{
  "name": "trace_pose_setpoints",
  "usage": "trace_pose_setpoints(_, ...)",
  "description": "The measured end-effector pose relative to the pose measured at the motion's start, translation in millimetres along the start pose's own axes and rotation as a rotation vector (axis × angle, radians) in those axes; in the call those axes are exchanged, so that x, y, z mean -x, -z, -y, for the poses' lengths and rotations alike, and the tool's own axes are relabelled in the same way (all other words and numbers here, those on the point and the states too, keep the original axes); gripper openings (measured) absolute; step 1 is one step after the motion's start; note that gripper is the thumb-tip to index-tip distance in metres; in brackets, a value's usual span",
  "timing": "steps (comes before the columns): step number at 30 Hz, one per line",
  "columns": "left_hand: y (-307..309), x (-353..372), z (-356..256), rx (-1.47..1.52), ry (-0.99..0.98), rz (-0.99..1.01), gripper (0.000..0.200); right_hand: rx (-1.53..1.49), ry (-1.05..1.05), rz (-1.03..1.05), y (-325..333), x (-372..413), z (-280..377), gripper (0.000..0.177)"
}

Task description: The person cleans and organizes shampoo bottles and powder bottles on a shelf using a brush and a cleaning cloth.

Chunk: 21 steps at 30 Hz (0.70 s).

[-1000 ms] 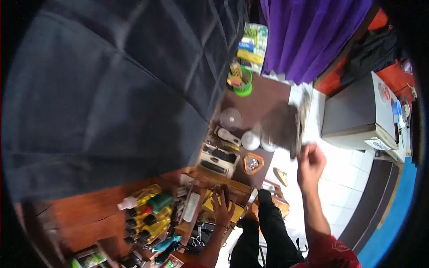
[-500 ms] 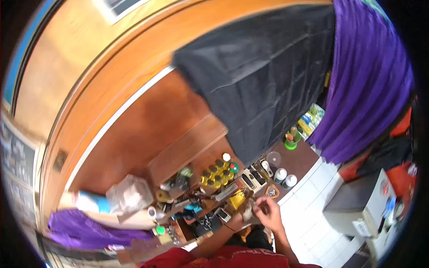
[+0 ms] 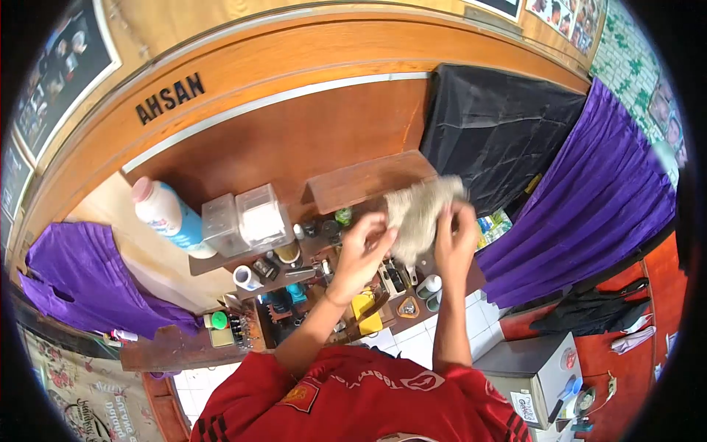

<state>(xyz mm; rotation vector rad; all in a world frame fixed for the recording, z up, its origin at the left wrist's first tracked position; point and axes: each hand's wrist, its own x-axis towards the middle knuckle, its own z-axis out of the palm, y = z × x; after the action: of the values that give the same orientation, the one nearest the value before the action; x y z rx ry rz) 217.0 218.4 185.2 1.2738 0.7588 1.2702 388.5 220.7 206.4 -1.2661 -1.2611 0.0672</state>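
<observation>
A beige-grey cloth (image 3: 421,219), blurred by motion, is stretched up in front of me between my two hands. My left hand (image 3: 361,256) is closed on its left edge, with thumb and fingers pinching it. At the opposite edge my right hand (image 3: 457,239) pinches the cloth with bent fingers. Below and behind the cloth is a cluttered wooden counter. A yellow object (image 3: 366,313) lies under my left forearm, and white-capped bottles (image 3: 428,286) stand beside my right forearm. The cloth hides part of the shelf behind it.
A large bottle with a pink cap (image 3: 168,214) and clear plastic boxes (image 3: 258,215) stand on the left shelf. Black sheeting (image 3: 501,132) and a purple curtain (image 3: 582,191) hang to the right. A grey cabinet (image 3: 534,372) stands at lower right.
Both hands have risen from low over the counter to in front of the shelf, and the cloth is now spread between them. My view has turned and shows more of the left side.
</observation>
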Motion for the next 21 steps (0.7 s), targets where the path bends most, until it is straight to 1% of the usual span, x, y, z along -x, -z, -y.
trace_pose_setpoints(1, 3, -8, -11, -0.036, -0.035, -0.020, 0.029, 0.007, 0.026, -0.038, -6, -19, 16, 0.014)
trace_pose_setpoints(2, 2, -18, -20, 0.007, -0.108, -0.063, 0.035, 0.174, 0.149, -0.061, -13, -38, 17, 0.015)
trace_pose_setpoints(3, 5, -31, -26, -0.089, -0.208, -0.119, 0.045, 0.284, 0.291, -0.133, -23, -54, 20, 0.017)
trace_pose_setpoints(5, 8, -43, -48, -0.358, -0.407, -0.331, 0.053, 0.526, 0.438, -0.213, -45, -77, 17, 0.020)
trace_pose_setpoints(6, 18, -53, -41, -0.550, -0.515, -0.403, 0.059, 0.586, 0.499, -0.217, -56, -82, 19, 0.021)
trace_pose_setpoints(7, 24, -51, -40, -0.665, -0.535, -0.449, 0.057, 0.478, 0.471, -0.114, -67, -82, 16, 0.022)
trace_pose_setpoints(8, 29, -53, -41, -0.779, -0.563, -0.496, 0.055, 0.411, 0.375, 0.007, -80, -74, 12, 0.024)
trace_pose_setpoints(9, 30, -44, -49, -0.862, -0.615, -0.558, 0.045, 0.434, 0.147, 0.281, -87, -66, 20, 0.031)
trace_pose_setpoints(10, 35, -37, -48, -0.875, -0.638, -0.536, 0.040, 0.428, 0.124, 0.442, -95, -57, 24, 0.040)
trace_pose_setpoints(11, 42, -33, -44, -0.893, -0.654, -0.514, 0.036, 0.548, 0.172, 0.524, -116, -48, 0, 0.051)
trace_pose_setpoints(12, 51, -31, -40, -0.930, -0.665, -0.452, 0.032, 0.661, 0.215, 0.425, -129, -38, 4, 0.056)
trace_pose_setpoints(13, 57, -27, -31, -0.895, -0.581, -0.410, 0.032, 0.772, 0.252, 0.326, -140, -28, 6, 0.062)
trace_pose_setpoints(14, 62, -22, -24, -0.858, -0.498, -0.363, 0.033, 0.811, 0.122, 0.425, -147, -26, 8, 0.069)
trace_pose_setpoints(15, 63, -15, -29, -0.846, -0.458, -0.385, 0.035, 0.824, 0.126, 0.466, -153, -17, 19, 0.068)
trace_pose_setpoints(16, 62, -7, -36, -0.848, -0.509, -0.443, 0.035, 0.836, 0.129, 0.496, -160, -12, 29, 0.067)
trace_pose_setpoints(17, 61, -1, -42, -0.845, -0.567, -0.497, 0.036, 0.831, 0.212, 0.586, -163, -6, 31, 0.062)
trace_pose_setpoints(19, 58, 9, -50, -0.769, -0.564, -0.438, 0.035, 0.712, 0.399, 0.509, -171, 10, 23, 0.056)
trace_pose_setpoints(20, 58, 13, -51, -0.758, -0.568, -0.416, 0.035, 0.629, 0.517, 0.416, -167, 11, 16, 0.050)
trace_pose_setpoints(21, 58, 15, -48, -0.750, -0.596, -0.390, 0.035, 0.558, 0.413, 0.501, -154, 4, 18, 0.050)
